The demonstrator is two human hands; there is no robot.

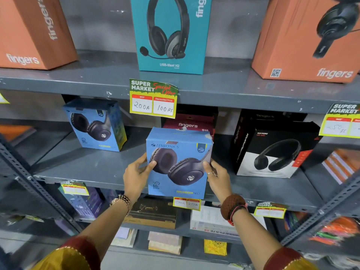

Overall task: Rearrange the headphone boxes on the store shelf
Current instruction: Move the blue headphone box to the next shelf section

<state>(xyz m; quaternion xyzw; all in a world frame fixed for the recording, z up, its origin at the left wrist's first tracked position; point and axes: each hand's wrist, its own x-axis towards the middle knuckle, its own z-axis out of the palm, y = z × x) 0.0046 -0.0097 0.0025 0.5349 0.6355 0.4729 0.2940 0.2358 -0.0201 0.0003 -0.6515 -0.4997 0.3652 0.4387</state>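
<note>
Maroon-and-gold sleeves (78,254), beaded bracelets (121,200)

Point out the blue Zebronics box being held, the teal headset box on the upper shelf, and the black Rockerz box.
Blue Zebronics headphone box (178,164): head view, front face centre.
Teal USB headset box (169,34): head view, front face on the printed headset.
Black-and-white Rockerz headphone box (272,152): head view, front face.

Maroon box (191,124) half hidden behind the blue Zebronics box (178,164); lower-shelf price tags (75,189) blurred.
</note>
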